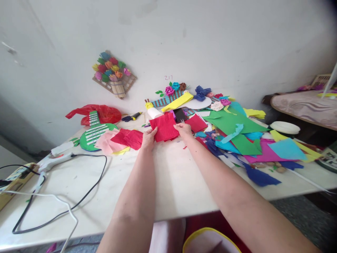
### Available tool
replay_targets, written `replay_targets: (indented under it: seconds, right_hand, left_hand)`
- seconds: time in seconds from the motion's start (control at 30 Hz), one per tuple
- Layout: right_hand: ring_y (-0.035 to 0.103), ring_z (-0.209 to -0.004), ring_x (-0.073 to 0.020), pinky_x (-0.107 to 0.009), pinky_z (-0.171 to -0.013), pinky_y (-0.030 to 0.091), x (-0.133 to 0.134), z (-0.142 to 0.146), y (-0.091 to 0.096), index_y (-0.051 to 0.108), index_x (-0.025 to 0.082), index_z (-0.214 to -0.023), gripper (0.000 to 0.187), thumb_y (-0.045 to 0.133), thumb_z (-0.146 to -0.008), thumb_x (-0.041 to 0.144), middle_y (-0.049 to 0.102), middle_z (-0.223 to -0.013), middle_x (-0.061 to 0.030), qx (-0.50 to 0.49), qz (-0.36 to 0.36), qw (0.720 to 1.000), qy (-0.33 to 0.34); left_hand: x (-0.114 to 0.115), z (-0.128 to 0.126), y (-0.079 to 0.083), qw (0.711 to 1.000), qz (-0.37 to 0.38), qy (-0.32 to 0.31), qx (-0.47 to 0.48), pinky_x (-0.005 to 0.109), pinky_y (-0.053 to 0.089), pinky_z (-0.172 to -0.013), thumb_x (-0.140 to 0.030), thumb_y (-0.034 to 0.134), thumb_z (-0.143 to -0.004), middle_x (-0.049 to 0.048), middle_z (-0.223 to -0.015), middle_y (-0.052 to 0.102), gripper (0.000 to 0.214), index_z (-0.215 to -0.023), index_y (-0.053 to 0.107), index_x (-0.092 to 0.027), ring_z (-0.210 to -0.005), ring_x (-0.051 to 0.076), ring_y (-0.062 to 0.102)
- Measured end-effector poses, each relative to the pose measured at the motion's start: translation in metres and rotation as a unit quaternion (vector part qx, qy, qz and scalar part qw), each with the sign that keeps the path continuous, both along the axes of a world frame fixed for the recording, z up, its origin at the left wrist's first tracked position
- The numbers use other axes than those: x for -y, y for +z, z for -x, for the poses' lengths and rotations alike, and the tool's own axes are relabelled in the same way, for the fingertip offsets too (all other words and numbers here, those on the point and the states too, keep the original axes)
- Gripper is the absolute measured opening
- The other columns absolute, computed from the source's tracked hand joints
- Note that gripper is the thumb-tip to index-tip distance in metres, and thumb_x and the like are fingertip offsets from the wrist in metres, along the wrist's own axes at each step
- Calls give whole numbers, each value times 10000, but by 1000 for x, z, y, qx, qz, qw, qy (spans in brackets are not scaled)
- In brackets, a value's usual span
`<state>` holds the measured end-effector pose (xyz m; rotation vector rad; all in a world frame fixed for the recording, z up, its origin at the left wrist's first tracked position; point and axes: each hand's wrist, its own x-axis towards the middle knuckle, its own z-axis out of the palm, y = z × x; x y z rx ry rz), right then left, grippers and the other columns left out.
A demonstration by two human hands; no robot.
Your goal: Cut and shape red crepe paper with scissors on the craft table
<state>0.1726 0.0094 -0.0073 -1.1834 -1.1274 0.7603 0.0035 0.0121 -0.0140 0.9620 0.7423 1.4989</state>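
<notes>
Between my two hands a square of red crepe paper (164, 125) is held up over the table. My left hand (149, 137) pinches its left lower edge. At the right edge my right hand (183, 129) is closed on the same paper. Small pointed metal tips, apparently of scissors (182, 121), poke up by the right fingers; their handles are hidden. More red paper (198, 123) lies just right of that hand. To the left, a crumpled red sheet (127, 138) overlaps pink paper (106, 141).
A glue gun (56, 161) with looping black cord (104, 172) lies at left, near a green guitar-shaped craft (96, 135). Pliers (131, 116) lie at the back. Coloured sheets (242, 119), scraps and paper flowers (170, 90) crowd the right and back. Paper tulips (113, 66) hang on the wall.
</notes>
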Motion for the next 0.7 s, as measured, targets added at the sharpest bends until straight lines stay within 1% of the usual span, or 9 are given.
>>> replay_targets:
  seconds: [0.13, 0.23, 0.37, 0.53, 0.7]
  right_hand:
    - [409, -494, -97, -228, -458, 339, -1, 0, -1, 644, 128, -693, 333, 594, -554, 426, 527, -554, 19, -13, 7, 1000, 10]
    - [413, -495, -93, -216, -437, 325, -2, 0, -2, 644, 124, -693, 314, 587, -567, 406, 553, -587, 7, -4, 5, 1000, 9]
    - [444, -521, -96, -206, -451, 349, -2, 0, -2, 646, 126, -696, 276, 586, -585, 371, 575, -612, -4, 4, 5, 1000, 7]
    - [414, -468, -87, -207, -394, 329, 0, 0, -2, 651, 128, -733, 299, 593, -575, 374, 574, -608, 0, -17, 27, 999, 18]
    - [425, -468, -87, -210, -394, 335, -2, 1, -4, 651, 130, -737, 305, 586, -580, 383, 598, -645, -7, -12, 28, 999, 23]
  left_hand:
    - [-1, 0, -1, 1000, -4, 11, 5, 322, 511, -720, -299, 760, -535, 73, -692, 669, 328, -773, 650, -102, -706, 195, 642]
    - [-2, 0, -1, 1000, 2, 19, 8, 316, 513, -702, -298, 766, -526, 73, -680, 666, 336, -767, 647, -96, -691, 192, 641]
    - [-4, 1, -2, 1000, 10, 28, 4, 305, 512, -690, -303, 768, -518, 70, -668, 663, 330, -748, 645, -100, -689, 192, 641]
    - [-6, 1, -3, 999, 14, 34, 3, 310, 510, -695, -297, 768, -520, 71, -664, 659, 334, -757, 650, -94, -688, 197, 642]
    - [-5, 1, -2, 999, 8, 33, 5, 315, 508, -708, -297, 768, -517, 65, -650, 657, 317, -737, 652, -101, -707, 202, 641]
